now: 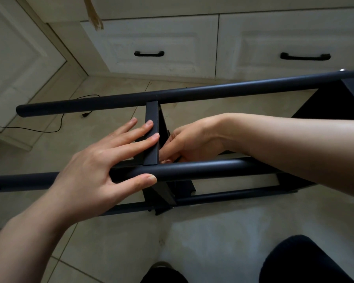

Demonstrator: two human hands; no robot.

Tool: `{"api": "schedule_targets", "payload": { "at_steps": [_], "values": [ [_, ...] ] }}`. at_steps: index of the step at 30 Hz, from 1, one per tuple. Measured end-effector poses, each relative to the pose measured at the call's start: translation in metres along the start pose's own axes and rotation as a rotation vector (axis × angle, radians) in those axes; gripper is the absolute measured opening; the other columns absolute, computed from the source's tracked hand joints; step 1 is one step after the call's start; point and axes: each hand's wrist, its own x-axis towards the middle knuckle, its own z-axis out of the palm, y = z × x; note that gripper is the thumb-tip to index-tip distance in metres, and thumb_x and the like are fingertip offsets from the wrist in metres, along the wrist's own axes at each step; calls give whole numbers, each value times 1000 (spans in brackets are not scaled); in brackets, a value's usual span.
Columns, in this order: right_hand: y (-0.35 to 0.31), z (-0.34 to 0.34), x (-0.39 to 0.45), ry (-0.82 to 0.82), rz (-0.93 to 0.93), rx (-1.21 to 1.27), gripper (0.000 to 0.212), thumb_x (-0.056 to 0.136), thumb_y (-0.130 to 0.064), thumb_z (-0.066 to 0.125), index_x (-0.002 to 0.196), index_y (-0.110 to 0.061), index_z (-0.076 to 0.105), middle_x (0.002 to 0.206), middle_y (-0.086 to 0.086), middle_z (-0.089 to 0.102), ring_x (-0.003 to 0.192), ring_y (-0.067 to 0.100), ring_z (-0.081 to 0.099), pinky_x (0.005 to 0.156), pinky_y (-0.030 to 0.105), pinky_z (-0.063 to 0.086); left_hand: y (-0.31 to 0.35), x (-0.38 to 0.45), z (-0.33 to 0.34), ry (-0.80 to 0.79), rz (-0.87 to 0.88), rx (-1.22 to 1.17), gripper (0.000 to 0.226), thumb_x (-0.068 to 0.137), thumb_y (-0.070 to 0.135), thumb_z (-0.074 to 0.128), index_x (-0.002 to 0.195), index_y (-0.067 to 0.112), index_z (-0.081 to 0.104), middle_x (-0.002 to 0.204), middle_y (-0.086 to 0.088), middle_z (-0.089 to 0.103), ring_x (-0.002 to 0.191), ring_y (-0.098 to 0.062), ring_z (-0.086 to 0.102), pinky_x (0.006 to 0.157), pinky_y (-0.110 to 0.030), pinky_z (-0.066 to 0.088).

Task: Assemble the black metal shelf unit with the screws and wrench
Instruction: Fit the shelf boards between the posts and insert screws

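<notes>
The black metal shelf unit (192,92) lies on its side on the tiled floor, its round tubes running left to right. A flat cross bracket (151,113) spans the far tube and the near tube (202,169). My left hand (102,160) lies over the near tube, its straight fingers pressing on the bracket and its thumb under the tube. My right hand (190,141) reaches in from the right behind the bracket, fingers curled at the joint with the near tube. What those fingers pinch is hidden. No screw or wrench shows.
White cabinet drawers with black handles (149,53) stand close behind the frame. A thin black cable (59,123) trails across the floor at the left. A white corner cabinet (18,68) fills the left side. My dark-clothed knees (294,262) are at the bottom edge.
</notes>
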Motion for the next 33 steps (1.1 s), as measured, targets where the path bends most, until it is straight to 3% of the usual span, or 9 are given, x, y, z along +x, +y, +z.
{"api": "schedule_targets", "payload": {
  "at_steps": [4, 8, 15, 21, 25, 28, 33],
  "values": [
    [0, -1, -1, -5, 8, 16, 17, 98, -22, 53, 95, -11, 65, 81, 1, 68, 75, 11, 64, 74, 25, 54, 0, 0, 0, 1, -1, 5, 65, 80, 70, 53, 141, 52, 42, 155, 36, 27, 149, 5, 18, 112, -38, 30],
    [0, -1, -4, -22, -43, 33, 13, 95, -17, 54, 97, -9, 65, 92, 7, 65, 82, 14, 63, 82, 28, 51, 1, 1, 0, 3, -2, 5, 66, 79, 70, 53, 141, 51, 42, 155, 36, 28, 148, 6, 18, 112, -33, 27],
    [0, -1, 0, 4, 13, 18, 19, 100, -22, 51, 94, -10, 64, 73, 0, 69, 67, 9, 65, 64, 22, 54, 1, 0, 0, 0, -5, 1, 64, 79, 70, 53, 140, 53, 43, 155, 37, 27, 148, 5, 19, 112, -39, 30],
    [-1, -2, -3, -51, -22, 49, 15, 84, -19, 61, 95, -10, 66, 88, 5, 68, 79, 13, 64, 77, 26, 54, 0, 0, 0, 0, -8, 7, 64, 79, 71, 53, 140, 55, 42, 154, 38, 26, 148, 6, 19, 113, -37, 29],
    [1, -1, 2, 5, 9, 22, 17, 99, -20, 53, 96, -9, 65, 78, 1, 69, 73, 11, 65, 73, 26, 54, 0, 0, 0, -4, -9, 11, 64, 79, 72, 52, 140, 55, 42, 154, 38, 27, 148, 5, 20, 111, -43, 33],
    [1, -1, 1, -6, 12, -5, 17, 98, -23, 53, 96, -9, 64, 77, 0, 68, 72, 10, 64, 73, 25, 52, 0, 0, 0, -2, -12, 15, 64, 78, 72, 52, 140, 56, 42, 154, 39, 26, 148, 7, 19, 112, -37, 30],
    [1, -2, -1, -60, -24, 21, 24, 90, -19, 58, 109, -6, 58, 106, 15, 57, 96, 23, 54, 91, 32, 45, 1, 0, 0, -5, -19, 24, 67, 77, 73, 52, 140, 54, 42, 153, 41, 26, 147, 9, 19, 112, -28, 25]
  ]
}}
